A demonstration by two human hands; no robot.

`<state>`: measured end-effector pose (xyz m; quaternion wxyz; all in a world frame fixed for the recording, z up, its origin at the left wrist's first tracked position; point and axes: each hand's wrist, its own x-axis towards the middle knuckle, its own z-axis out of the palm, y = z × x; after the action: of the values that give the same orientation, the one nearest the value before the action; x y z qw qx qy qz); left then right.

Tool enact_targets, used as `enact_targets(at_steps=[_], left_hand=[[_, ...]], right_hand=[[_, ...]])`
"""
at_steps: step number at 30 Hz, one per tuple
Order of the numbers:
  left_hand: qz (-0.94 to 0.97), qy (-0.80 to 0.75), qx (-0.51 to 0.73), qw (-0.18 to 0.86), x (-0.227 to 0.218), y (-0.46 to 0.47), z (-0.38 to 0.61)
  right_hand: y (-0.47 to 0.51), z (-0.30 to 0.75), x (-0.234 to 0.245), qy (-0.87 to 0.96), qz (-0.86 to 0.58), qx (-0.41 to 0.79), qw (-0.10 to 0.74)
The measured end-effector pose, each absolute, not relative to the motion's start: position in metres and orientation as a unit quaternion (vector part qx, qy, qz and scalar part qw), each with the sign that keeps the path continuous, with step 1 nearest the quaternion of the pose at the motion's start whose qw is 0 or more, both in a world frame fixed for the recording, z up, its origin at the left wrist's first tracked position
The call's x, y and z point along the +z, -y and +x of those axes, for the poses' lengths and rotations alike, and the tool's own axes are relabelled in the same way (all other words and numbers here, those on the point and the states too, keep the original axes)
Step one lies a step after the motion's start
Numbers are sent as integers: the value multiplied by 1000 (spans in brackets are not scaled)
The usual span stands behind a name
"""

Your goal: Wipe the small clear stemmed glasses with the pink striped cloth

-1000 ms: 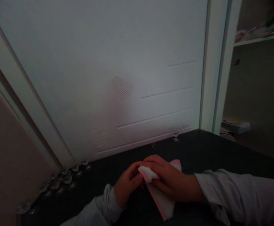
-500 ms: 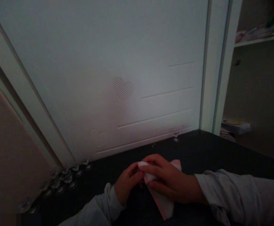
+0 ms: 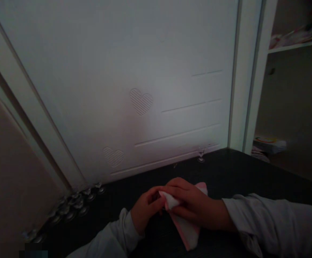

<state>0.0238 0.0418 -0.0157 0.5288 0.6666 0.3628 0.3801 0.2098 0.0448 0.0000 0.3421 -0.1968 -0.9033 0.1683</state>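
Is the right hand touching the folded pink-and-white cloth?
Touching. The head view shows the right hand lying flat on the folded pink-and-white cloth, fingers overlapping its upper edge.

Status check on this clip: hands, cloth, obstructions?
Left hand and right hand both pinching folded pink-and-white cloth on dark table. Small glasses far left, apart.

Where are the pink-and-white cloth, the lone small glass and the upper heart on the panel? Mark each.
pink-and-white cloth (image 3: 189,233), head view, lower white corner.
small glass (image 3: 201,155), head view, its stem.
upper heart (image 3: 141,101), head view, striped middle.
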Motion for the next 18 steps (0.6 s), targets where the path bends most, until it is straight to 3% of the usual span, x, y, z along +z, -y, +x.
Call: enact_targets(at_steps=[18], left_hand=[[615, -274, 399, 622, -9, -37, 22]], right_hand=[[-44, 210, 3, 913, -181, 153, 332]])
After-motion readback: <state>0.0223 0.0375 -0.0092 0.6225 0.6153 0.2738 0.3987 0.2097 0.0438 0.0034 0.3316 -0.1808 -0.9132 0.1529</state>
